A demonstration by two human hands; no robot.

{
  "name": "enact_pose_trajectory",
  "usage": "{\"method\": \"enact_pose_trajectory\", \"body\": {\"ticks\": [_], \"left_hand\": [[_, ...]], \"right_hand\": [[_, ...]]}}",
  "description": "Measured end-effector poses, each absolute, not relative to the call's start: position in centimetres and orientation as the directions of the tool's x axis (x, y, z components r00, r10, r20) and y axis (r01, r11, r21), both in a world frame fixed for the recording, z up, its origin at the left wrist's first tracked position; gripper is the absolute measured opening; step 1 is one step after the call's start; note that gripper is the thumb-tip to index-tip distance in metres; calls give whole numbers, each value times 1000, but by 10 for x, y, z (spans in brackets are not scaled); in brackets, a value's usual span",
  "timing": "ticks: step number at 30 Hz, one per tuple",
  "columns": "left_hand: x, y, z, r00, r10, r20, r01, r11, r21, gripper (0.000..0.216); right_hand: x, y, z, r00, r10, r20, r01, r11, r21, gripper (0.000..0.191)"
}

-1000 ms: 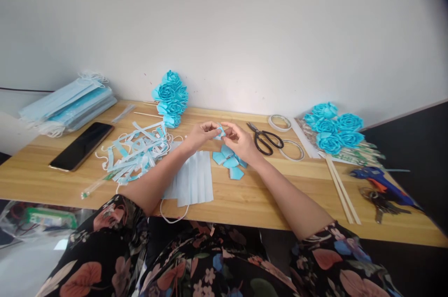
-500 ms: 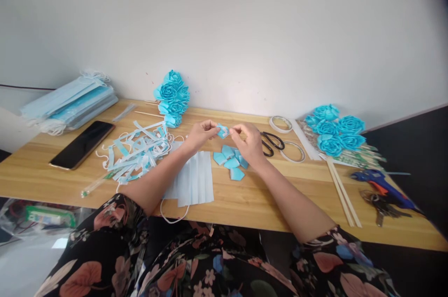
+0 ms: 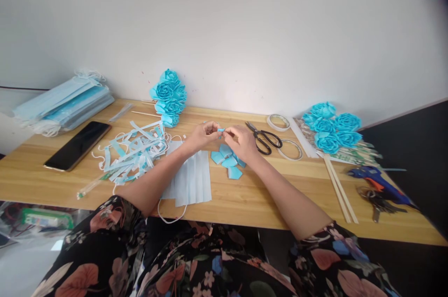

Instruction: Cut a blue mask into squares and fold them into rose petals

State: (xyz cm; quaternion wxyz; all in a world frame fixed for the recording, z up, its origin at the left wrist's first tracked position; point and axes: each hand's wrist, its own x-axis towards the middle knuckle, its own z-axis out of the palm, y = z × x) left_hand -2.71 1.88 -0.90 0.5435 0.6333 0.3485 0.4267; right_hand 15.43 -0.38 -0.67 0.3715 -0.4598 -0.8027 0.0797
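Note:
Over the middle of the wooden table (image 3: 245, 203), my left hand (image 3: 200, 135) and my right hand (image 3: 241, 143) meet, both pinching a small folded blue piece (image 3: 220, 130) between their fingertips. Just below them lie several cut blue pieces (image 3: 227, 161) in a loose pile. A pleated face mask (image 3: 191, 180) lies flat under my left forearm, its ear loop hanging over the front edge.
Black scissors (image 3: 263, 138) and two tape rolls (image 3: 290, 149) lie right of my hands. Blue flower bunches (image 3: 168, 96) (image 3: 331, 126), wooden sticks (image 3: 338, 188), a glue gun (image 3: 380, 181), keys, a strip pile (image 3: 135, 150), a phone (image 3: 77, 145) and stacked masks (image 3: 63, 103) surround them.
My hands drew closer together, and the blue piece is now more tightly folded and mostly hidden between the fingertips. The view shifted slightly.

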Motion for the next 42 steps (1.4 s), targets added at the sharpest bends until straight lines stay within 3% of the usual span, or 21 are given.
{"method": "enact_pose_trajectory", "body": {"ticks": [8, 14, 23, 42], "left_hand": [[-28, 19, -10, 297, 939, 172, 45, -193, 980, 26], [-28, 18, -7, 342, 927, 158, 66, -191, 979, 25], [-29, 17, -3, 314, 944, 100, 5, -107, 994, 25], [-31, 20, -3, 342, 938, 52, -109, -15, 994, 29]], "right_hand": [[154, -3, -7, -306, 824, 477, 658, 546, -519, 15], [155, -2, -8, -282, 847, 451, 661, 512, -548, 24], [154, -4, -8, -292, 858, 422, 610, 507, -609, 15], [153, -7, -5, -291, 849, 441, 564, 524, -638, 20]]}}
